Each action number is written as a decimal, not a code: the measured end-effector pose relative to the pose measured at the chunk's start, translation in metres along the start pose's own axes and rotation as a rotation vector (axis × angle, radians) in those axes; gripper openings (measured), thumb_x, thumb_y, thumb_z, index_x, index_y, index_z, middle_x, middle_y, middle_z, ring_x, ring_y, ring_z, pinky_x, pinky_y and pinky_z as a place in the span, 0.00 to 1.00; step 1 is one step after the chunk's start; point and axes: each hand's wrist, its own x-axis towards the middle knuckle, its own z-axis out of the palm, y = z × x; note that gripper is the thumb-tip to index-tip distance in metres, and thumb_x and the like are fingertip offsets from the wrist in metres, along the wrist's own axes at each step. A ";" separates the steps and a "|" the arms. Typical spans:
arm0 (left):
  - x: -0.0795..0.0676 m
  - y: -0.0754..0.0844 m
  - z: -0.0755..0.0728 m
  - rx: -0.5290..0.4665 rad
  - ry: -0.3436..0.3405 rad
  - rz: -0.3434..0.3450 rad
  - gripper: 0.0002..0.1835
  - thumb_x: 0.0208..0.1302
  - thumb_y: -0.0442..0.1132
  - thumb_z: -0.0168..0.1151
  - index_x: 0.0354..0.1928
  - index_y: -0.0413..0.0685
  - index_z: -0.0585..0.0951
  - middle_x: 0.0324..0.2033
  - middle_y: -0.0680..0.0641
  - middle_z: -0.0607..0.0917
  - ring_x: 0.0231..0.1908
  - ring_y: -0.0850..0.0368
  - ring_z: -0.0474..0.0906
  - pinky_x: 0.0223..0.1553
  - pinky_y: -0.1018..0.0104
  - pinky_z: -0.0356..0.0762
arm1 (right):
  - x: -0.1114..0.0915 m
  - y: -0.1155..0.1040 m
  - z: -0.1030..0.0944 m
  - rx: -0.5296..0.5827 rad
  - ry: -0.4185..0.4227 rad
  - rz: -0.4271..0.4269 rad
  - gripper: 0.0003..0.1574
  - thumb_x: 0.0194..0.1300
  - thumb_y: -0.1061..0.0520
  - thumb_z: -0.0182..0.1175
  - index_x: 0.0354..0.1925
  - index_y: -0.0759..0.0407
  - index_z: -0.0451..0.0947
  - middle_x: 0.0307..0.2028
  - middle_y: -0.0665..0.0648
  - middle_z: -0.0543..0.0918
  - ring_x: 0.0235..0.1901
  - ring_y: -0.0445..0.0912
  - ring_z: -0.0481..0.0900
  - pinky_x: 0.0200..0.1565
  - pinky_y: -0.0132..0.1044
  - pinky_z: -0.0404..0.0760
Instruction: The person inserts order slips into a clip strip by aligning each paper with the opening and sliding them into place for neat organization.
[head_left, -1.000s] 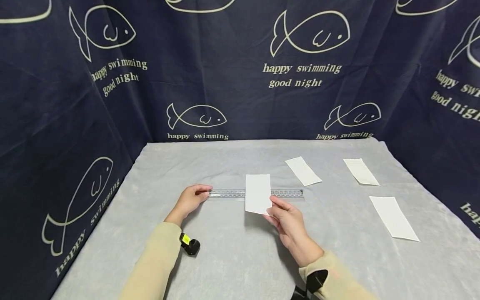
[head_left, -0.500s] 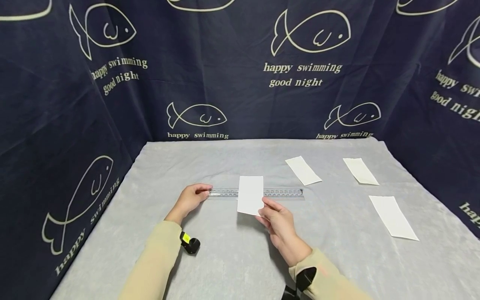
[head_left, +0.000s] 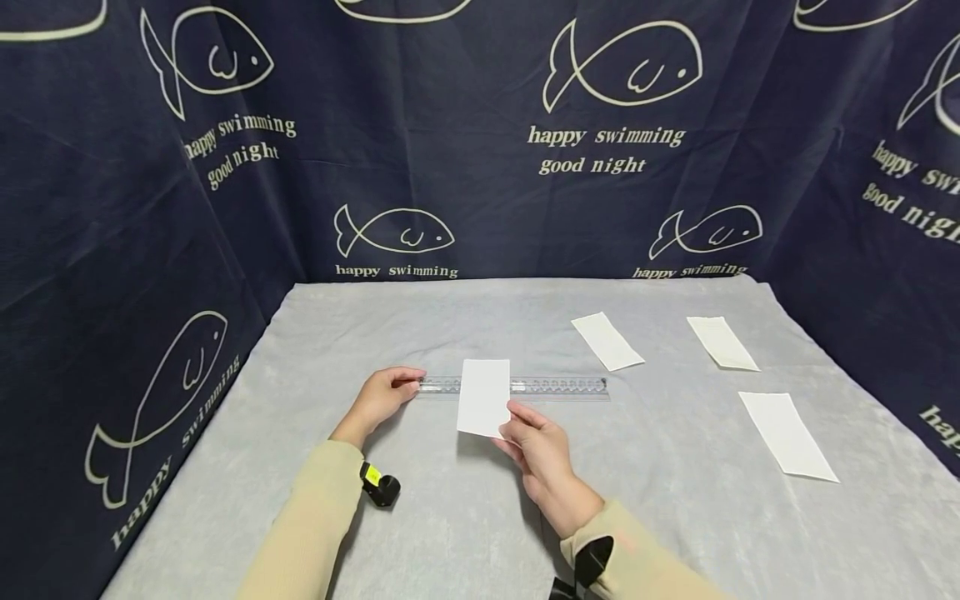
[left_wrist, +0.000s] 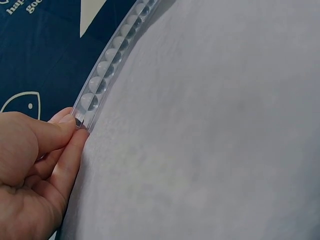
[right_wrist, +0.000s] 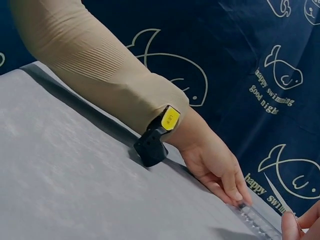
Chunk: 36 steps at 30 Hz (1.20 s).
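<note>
A long clear plastic strip with a row of round, bead-like shapes point(head_left: 558, 387) spans the middle of the table from left to right. My left hand point(head_left: 377, 402) pinches its left end between thumb and fingers; the left wrist view shows the strip point(left_wrist: 111, 56) close up. Between thumb and fingers, my right hand point(head_left: 549, 468) holds a white rectangular card point(head_left: 483, 397) by its lower right corner. The card covers the strip left of its middle and appears to be above it. In the right wrist view, the card point(right_wrist: 276, 194) is seen nearly edge-on.
Three more white cards lie apart on the grey cloth: one behind the strip's right end point(head_left: 607, 342), one at the far right point(head_left: 722, 342) and one at the near right point(head_left: 789, 437). Dark blue curtains point(head_left: 480, 150) enclose the back and sides.
My right hand has moved the card leftward along the strip and slightly nearer to me, uncovering more of the strip's right part. The left hand and the strip have stayed put.
</note>
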 end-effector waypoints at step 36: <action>0.008 -0.005 -0.008 -0.299 -0.145 -0.040 0.14 0.63 0.26 0.55 0.51 0.30 0.78 0.52 0.35 0.77 0.50 0.50 0.76 0.49 0.64 0.75 | -0.016 0.025 0.035 -0.023 -0.086 0.096 0.32 0.49 0.77 0.49 0.56 0.79 0.66 0.34 0.58 0.76 0.25 0.38 0.74 0.33 0.30 0.81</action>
